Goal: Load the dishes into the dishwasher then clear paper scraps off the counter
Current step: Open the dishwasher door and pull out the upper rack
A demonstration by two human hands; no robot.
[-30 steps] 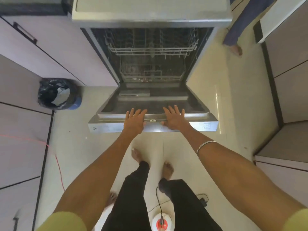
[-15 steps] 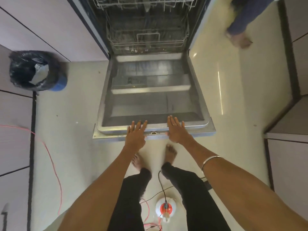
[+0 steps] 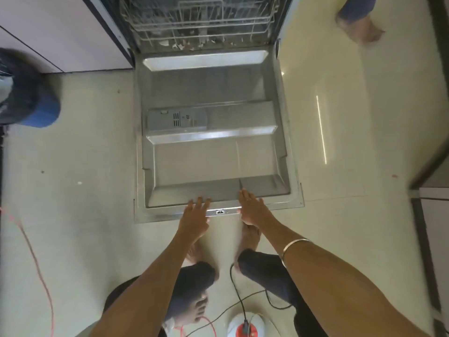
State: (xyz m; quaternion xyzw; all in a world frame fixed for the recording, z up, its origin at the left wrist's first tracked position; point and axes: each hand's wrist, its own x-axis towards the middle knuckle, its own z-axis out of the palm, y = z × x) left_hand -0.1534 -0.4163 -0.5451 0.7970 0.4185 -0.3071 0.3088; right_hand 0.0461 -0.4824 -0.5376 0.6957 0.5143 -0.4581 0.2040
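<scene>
The dishwasher [image 3: 206, 23] stands open at the top of the view, and its door [image 3: 213, 132] lies folded down flat over the pale floor [image 3: 85, 166], inner steel face up. Inside the machine, just behind the door's hinge edge, the lower wire rack [image 3: 199, 25] shows no dishes; small pale scraps lie under it. To the left of the door, well apart, a blue bin lined with a black bag [image 3: 26, 93] sits against the cabinets. On the door's inner face, left of its middle, is the grey detergent box [image 3: 176, 120]. At the door's near edge the person's left hand [image 3: 195, 218] rests flat, fingers straight and slightly spread, and the right hand [image 3: 252, 210] lies beside it likewise, fingers extended and close together. Between the two hands sits the small latch [image 3: 220, 212].
</scene>
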